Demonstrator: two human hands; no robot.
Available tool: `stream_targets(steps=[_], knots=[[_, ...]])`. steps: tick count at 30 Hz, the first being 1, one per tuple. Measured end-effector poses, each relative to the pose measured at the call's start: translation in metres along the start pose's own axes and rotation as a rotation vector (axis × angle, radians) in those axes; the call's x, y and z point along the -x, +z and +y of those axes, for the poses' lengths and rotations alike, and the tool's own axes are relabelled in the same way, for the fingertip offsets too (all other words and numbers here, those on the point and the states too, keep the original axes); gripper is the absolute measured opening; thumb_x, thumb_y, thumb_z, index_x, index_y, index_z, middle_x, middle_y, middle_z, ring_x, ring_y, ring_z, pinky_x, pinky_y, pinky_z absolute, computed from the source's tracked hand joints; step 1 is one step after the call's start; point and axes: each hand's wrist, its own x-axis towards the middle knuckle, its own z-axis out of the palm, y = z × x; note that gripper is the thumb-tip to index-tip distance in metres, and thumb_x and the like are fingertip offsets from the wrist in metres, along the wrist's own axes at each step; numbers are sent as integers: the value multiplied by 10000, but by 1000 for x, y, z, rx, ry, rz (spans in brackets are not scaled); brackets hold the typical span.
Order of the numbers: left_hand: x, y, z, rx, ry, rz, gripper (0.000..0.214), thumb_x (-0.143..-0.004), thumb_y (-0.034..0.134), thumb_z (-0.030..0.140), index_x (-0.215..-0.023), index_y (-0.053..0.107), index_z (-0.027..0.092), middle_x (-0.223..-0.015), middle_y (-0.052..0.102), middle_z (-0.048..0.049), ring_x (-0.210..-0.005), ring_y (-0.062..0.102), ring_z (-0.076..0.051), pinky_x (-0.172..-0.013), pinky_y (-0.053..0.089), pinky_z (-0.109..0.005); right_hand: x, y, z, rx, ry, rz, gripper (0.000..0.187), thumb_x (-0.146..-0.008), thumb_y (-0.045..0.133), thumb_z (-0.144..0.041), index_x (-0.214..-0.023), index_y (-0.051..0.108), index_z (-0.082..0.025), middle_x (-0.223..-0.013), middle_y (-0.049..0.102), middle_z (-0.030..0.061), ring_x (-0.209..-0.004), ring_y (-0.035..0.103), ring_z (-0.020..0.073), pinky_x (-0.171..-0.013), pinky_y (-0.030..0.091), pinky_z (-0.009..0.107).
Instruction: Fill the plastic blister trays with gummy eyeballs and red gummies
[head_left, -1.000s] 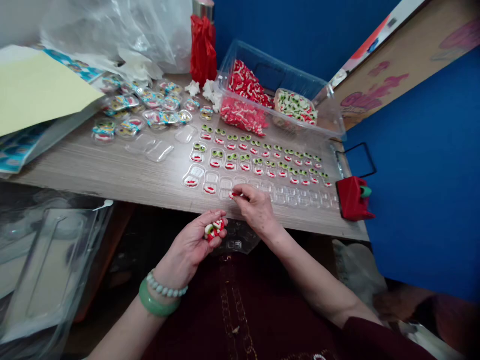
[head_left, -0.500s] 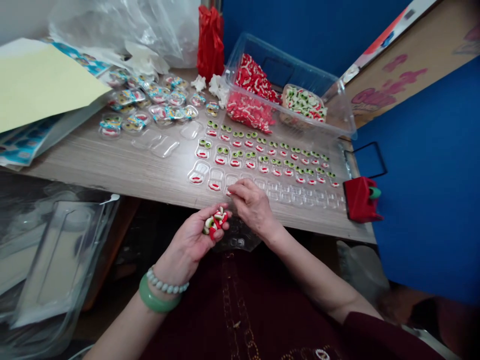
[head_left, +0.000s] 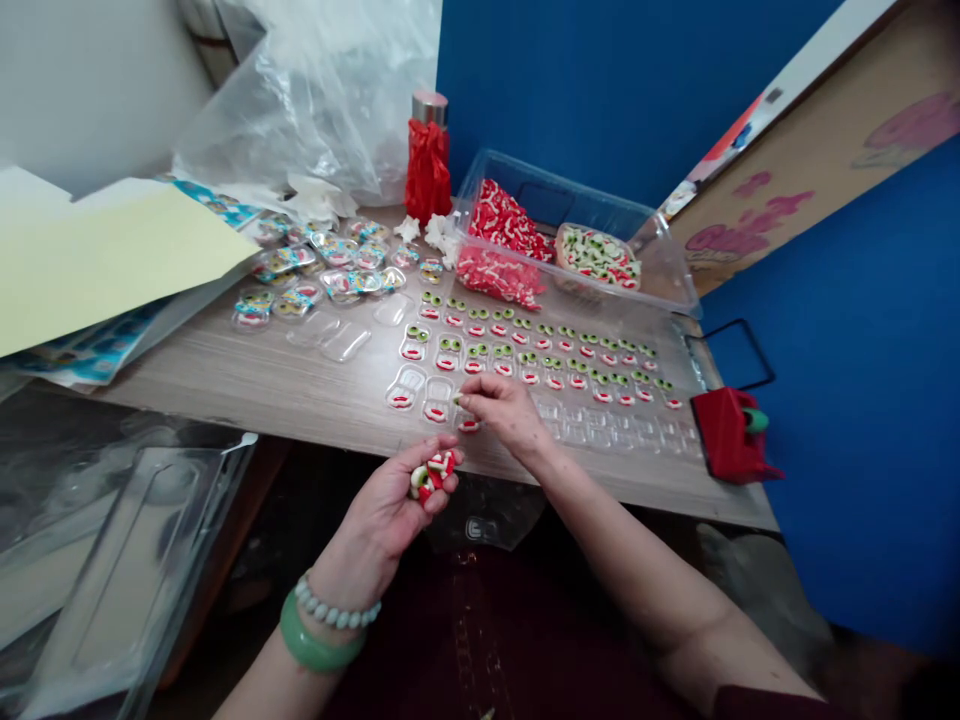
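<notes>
In the cupped fingers of my left hand (head_left: 394, 495) rests a small heap of gummy candies (head_left: 430, 476), red-and-white mouths mixed with green-and-white eyes. My right hand (head_left: 506, 415) pinches a small green-and-white eye gummy (head_left: 457, 398) between thumb and fingertips, just above the front row of clear plastic trays. Below those fingertips a red-and-white mouth gummy (head_left: 469, 426) lies in the third tray, partly covered by the hand. The first two trays of that row hold a mouth each, like this mouth gummy (head_left: 400, 402). Trays in the rows behind hold green eyes (head_left: 450, 345) above mouths.
A clear bin (head_left: 660, 285) at the back holds red-and-white gummies (head_left: 504, 225) and a tub of green-and-white ones (head_left: 598, 258). Filled packs (head_left: 349, 285) lie left, near a yellow sheet (head_left: 112, 260). A red-wrapped bottle (head_left: 429, 165) stands behind; a red tape dispenser (head_left: 731, 430) sits right.
A mouth gummy that was under my right fingertips now lies in the third tray, and those fingers hold an eye gummy slightly higher. The view has tilted upward.
</notes>
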Motion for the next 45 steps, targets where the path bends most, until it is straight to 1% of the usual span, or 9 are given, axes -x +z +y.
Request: stream_targets(steps=[5,11,16,22,28,32,39,42,45], knots=[[-6,-8,14,124,10,-16,125,-927,541,122,-892,657,93,-714,668,-88,-531,630,-128,-390,462,-157,-43,20,-12,377,-145,28,38,-781,598,-219,-773,633,-211,-702,603,-47,-705,535,132,-659,357,244],[-2,-10,25,246,-64,42,177,-974,489,183,-951,639,93,-748,698,-105,-580,683,-173,-474,568,-219,-58,52,-26,828,-185,-130,232,-898,478,-178,-909,707,-220,-894,693,27,-842,592,173,-712,368,262],[2,-9,29,281,-79,40,230,-1000,433,205,-962,629,92,-751,724,-120,-632,729,-225,-502,600,-259,-68,62,-17,963,-282,-133,270,-958,458,-229,-958,728,-227,-1031,666,56,-924,592,187,-726,373,271],[3,-14,31,321,-43,37,232,-1004,421,189,-935,625,103,-748,731,-119,-669,750,-245,-511,611,-269,-50,52,-17,764,-407,-66,242,-961,470,-198,-958,712,-201,-972,660,64,-917,587,186,-813,408,285],[-2,-14,29,311,6,72,156,-970,497,136,-898,628,94,-653,679,-70,-491,651,-145,-429,548,-211,-1,29,-32,492,-300,-363,130,-836,610,-161,-874,725,-209,-871,640,8,-814,589,144,-738,421,252],[-5,-7,19,243,35,71,138,-942,530,87,-843,626,100,-592,639,-41,-427,581,-110,-372,475,-178,12,26,-33,488,-312,-342,119,-801,591,-136,-817,694,-195,-847,619,7,-776,561,131,-689,398,241],[-8,-11,20,231,-12,-39,122,-934,518,104,-936,640,97,-676,688,-93,-552,679,-179,-336,412,-160,-13,34,-18,257,-142,-107,83,-767,570,-194,-830,620,-212,-715,574,-52,-671,524,120,-625,379,234],[-9,-16,25,252,-14,-45,128,-908,548,96,-984,650,94,-723,712,-98,-604,709,-198,-339,425,-160,-36,40,-15,431,-137,-14,67,-773,557,-197,-807,611,-217,-700,566,-47,-662,500,130,-616,347,246],[-10,-20,27,266,-10,-77,150,-906,562,110,-1017,660,86,-778,730,-112,-626,717,-204,-353,445,-170,-53,48,-14,638,-195,-82,130,-818,513,-167,-789,628,-221,-718,584,-20,-695,511,149,-634,342,260]])
